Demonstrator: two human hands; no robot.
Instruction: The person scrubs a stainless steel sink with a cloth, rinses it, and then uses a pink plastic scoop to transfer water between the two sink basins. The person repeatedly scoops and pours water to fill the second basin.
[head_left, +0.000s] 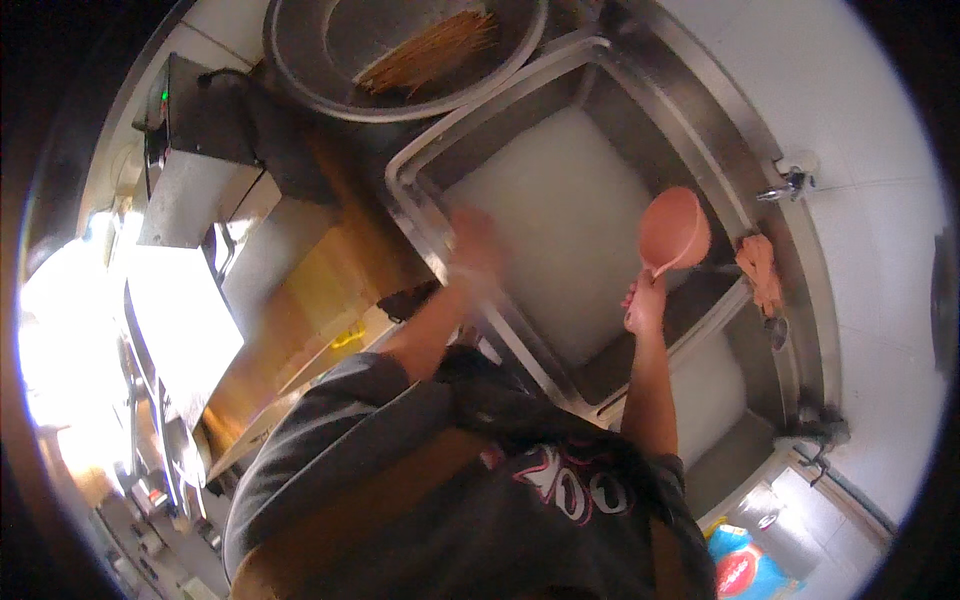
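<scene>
My right hand (643, 304) grips the handle of a pink plastic water dipper (673, 229). The dipper is over the right side of a stainless steel sink basin (420, 161). Cloudy, whitish water (559, 225) lies in this basin, and nothing else can be made out in it. Blurred by motion, my left hand (478, 244) is by the basin's left rim, over the water's edge. Its fingers are too smeared to tell their pose or whether they hold anything.
A second basin (727, 465) with whitish water adjoins on the right. Beyond the sink stands a large metal bowl (375, 112) holding a bundle of thin brown sticks (431, 52). A wall tap (784, 186), orange cloth-like item (759, 270) and blue packet (750, 566) are at right.
</scene>
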